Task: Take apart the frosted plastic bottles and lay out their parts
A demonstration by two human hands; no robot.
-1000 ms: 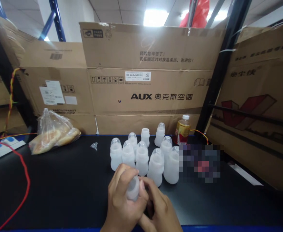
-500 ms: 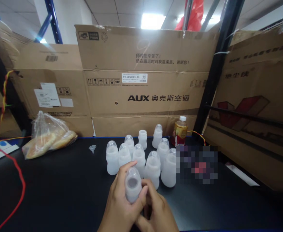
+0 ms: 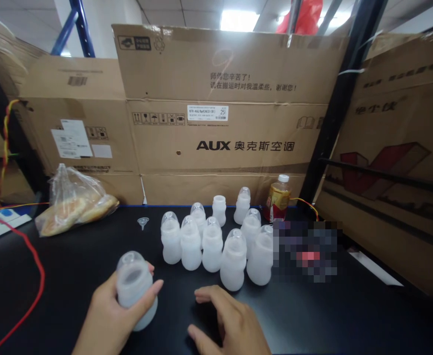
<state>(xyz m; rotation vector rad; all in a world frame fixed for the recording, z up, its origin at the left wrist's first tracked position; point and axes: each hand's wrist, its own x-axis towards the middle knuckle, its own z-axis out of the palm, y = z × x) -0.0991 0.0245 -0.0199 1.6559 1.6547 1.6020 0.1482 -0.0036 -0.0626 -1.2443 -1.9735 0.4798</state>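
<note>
My left hand (image 3: 115, 308) is wrapped round a frosted white baby bottle (image 3: 137, 291) with a clear domed cap, tilted a little over the front left of the table. To its right, my right hand (image 3: 229, 315) holds nothing; thumb and fingers are apart and curved above the dark surface. Beyond the hands stand several similar capped baby bottles (image 3: 212, 245), upright in a loose group. Nearest my right hand is the front capped bottle (image 3: 233, 261), not touched. One bottle at the back (image 3: 219, 211) shows no domed cap.
A small clear funnel (image 3: 143, 223) lies left of the bottles on the black table (image 3: 54, 296). Bagged bread (image 3: 76, 209) sits at the back left, a red wire (image 3: 35, 256) near it. A drink bottle (image 3: 277, 199) stands back right beside a blurred-out patch. Cardboard (image 3: 216, 162) walls the back.
My left hand has carried the baby bottle to the left, away from the group. My right hand has come off it and opened. The view has shifted slightly.
</note>
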